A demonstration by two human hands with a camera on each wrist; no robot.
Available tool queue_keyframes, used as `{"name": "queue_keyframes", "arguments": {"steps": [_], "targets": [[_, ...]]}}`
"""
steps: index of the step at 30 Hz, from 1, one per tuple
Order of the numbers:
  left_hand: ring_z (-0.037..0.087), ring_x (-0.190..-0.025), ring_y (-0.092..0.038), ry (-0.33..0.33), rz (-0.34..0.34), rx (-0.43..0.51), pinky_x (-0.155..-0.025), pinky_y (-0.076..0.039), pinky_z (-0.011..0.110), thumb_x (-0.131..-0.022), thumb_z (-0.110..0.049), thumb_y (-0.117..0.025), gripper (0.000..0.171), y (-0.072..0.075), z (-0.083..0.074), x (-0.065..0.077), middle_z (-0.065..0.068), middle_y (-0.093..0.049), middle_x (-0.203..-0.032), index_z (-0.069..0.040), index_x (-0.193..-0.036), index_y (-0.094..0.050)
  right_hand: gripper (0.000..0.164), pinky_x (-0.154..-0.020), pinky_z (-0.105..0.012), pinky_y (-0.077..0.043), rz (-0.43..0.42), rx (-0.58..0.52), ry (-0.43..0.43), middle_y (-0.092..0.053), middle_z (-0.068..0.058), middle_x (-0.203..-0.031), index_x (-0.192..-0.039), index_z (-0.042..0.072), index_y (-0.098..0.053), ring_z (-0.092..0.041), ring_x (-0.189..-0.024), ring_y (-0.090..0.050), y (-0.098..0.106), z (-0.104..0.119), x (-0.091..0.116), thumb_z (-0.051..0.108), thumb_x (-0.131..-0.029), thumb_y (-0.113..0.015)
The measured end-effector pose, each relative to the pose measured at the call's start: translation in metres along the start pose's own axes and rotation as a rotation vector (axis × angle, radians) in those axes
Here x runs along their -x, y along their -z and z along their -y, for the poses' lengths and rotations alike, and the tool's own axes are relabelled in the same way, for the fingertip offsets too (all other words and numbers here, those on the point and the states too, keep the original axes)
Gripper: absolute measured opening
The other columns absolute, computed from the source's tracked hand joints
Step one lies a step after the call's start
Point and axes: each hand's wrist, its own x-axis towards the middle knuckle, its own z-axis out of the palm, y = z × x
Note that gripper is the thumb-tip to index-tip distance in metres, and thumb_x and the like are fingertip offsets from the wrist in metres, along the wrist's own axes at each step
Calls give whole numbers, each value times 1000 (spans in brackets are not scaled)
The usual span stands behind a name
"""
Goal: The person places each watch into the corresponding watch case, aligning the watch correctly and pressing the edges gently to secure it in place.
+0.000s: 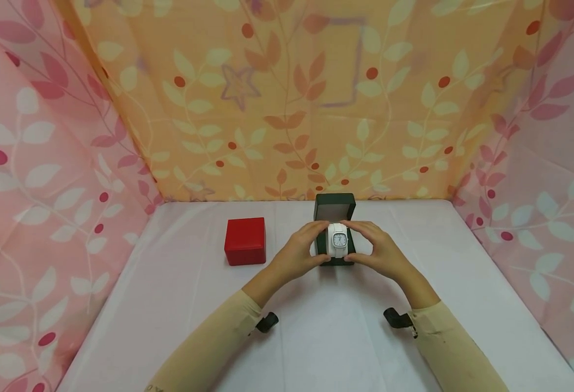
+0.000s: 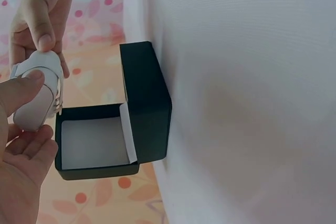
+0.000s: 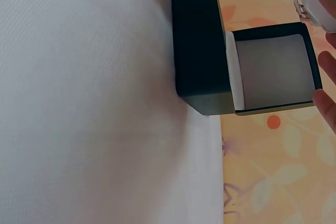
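Note:
A white wristwatch (image 1: 339, 239) with a square face is wrapped round a white cushion (image 2: 32, 111). My left hand (image 1: 298, 247) pinches one end of the cushion between thumb and fingers, while my right hand (image 1: 384, 251) grips the opposite end. The two hold it up in front of a dark green watch box (image 1: 335, 202), whose lid stands raised at the back. Both wrist views show the pale lining (image 3: 273, 69) inside the lid. The watch face is turned away from the left wrist view, and the box's inside bottom is hidden there.
A closed red box (image 1: 245, 242) sits on the white-covered table (image 1: 184, 305), left of the green box. Flowered cloth walls (image 1: 287, 125) enclose the back and both sides. A black device (image 1: 267, 322) is strapped at each wrist.

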Motion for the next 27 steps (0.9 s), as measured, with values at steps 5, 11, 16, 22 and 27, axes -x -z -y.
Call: {"name": "queue_keyframes", "arguments": {"steps": [5, 11, 16, 22, 27], "targets": [[21, -139, -50, -8, 2, -2, -110, -47, 32, -84, -14, -86, 81, -3, 3, -3, 6, -50, -153, -7, -153, -45, 84, -111, -54, -42, 8, -7, -15, -59, -3, -145, -150, 19, -54, -25, -136, -51, 0, -3, 1, 23, -75, -92], [20, -138, -51, 5, -2, -7, -110, -48, 32, -83, -15, -87, 82, -6, 4, -7, 6, -50, -152, -9, -153, -45, 85, -111, -55, -42, 12, 8, -26, -59, -2, -146, -151, 20, -52, -25, -137, -51, 1, -7, 2, 23, -76, -91], [21, -138, -51, 22, -1, -5, -111, -47, 33, -83, -15, -87, 82, -6, 5, -8, 6, -50, -152, -9, -153, -45, 86, -110, -56, -43, 10, 22, -31, -60, -2, -144, -151, 21, -52, -26, -135, -52, 1, -8, 0, 24, -75, -91], [21, -137, -52, 15, -1, 11, -112, -46, 34, -83, -14, -87, 81, -6, 9, -11, 6, -51, -152, -7, -152, -45, 85, -109, -57, -43, 1, 34, -37, -61, -4, -143, -150, 17, -53, -28, -134, -53, 0, -9, -2, 22, -75, -92], [21, -134, -54, -4, -17, 20, -112, -46, 33, -83, -12, -87, 81, -8, 12, -15, 7, -52, -150, -6, -152, -46, 85, -110, -55, -43, -1, 49, -57, -60, -4, -143, -150, 15, -53, -28, -135, -52, 0, -12, -3, 22, -75, -92]]}}
